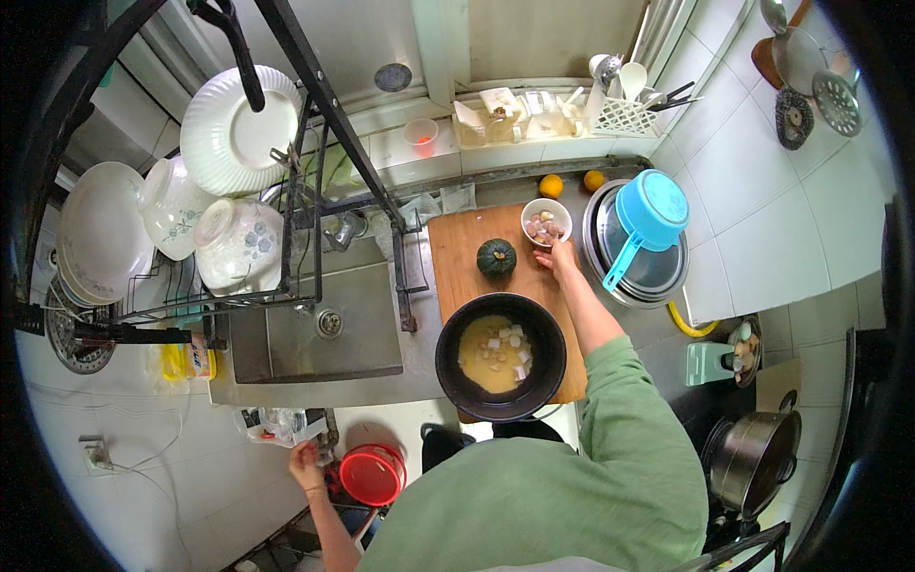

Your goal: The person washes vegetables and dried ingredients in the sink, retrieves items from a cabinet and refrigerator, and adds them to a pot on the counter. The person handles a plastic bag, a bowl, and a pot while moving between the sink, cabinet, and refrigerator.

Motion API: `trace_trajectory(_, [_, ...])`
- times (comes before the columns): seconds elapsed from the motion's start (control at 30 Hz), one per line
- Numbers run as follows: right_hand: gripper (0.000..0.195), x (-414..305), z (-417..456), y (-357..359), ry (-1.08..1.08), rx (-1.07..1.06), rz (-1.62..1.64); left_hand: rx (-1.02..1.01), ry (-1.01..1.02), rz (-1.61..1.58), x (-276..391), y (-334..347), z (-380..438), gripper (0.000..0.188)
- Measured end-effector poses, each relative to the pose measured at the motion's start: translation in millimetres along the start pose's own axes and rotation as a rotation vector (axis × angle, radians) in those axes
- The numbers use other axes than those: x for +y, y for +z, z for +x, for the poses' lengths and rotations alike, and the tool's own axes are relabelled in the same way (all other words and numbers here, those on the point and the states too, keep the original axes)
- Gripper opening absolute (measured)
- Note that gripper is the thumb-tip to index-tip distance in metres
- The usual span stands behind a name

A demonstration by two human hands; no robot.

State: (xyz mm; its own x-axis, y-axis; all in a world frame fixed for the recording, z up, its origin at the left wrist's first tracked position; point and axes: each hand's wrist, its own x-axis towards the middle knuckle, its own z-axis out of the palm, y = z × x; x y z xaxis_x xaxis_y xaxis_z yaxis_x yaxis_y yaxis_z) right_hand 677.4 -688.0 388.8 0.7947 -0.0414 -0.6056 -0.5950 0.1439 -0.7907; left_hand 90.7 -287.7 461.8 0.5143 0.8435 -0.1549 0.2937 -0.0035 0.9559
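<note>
My right hand (557, 259) is at the near edge of a small white bowl (527, 233) holding pinkish-white chunks, its fingertips at the rim. The bowl stands on a wooden cutting board (457, 250). Left of it sits a dark green, ribbed squash (496, 258). A black pot (449, 357) stands at the board's near part, with yellowish liquid and pale cubes (500, 350) inside. My left hand (306, 465) is low at the left, beside plastic bags (279, 423) and a red bucket (372, 475); its fingers are partly curled, and whether they hold anything is unclear.
A steel sink (322, 350) lies left of the board, under a black dish rack (343, 136) with bowls and plates. To the right, a blue strainer (652, 207) rests on stacked metal basins (597, 279). Two oranges (550, 186) lie behind. A steel pot (750, 457) stands lower right.
</note>
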Motion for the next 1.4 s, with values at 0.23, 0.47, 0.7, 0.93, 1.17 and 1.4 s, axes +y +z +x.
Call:
trace_trajectory(0.23, [0.030,-53.4,-94.2,-1.7,-0.459,-0.189,-0.283,-0.446,0.043,-0.148,143.1,178.6,-22.0,0.019])
trace_trajectory(0.47, [0.026,-106.8,-262.0,50.4,-0.286,-0.626,-0.430,-0.942,-0.223,-0.701,223.2,275.6,-2.7,0.059])
trace_trajectory(0.7, [0.031,-16.6,-326.4,156.2,-0.067,-0.853,-0.623,-1.019,-0.617,-0.995,165.0,186.0,43.7,0.065])
trace_trajectory(0.93, [0.051,63.9,-226.8,297.9,-0.592,-0.772,-1.097,-0.753,-0.623,-1.076,40.9,109.0,139.0,0.053])
trace_trajectory(1.17, [0.042,47.2,-149.2,410.6,-0.977,-0.269,-1.476,-0.496,-0.604,-1.150,1.3,117.2,217.2,0.042])
trace_trajectory(1.4, [0.024,48.3,-169.6,428.3,-1.025,-0.106,-1.563,-0.594,-0.692,-1.145,-21.4,135.5,242.7,0.053])
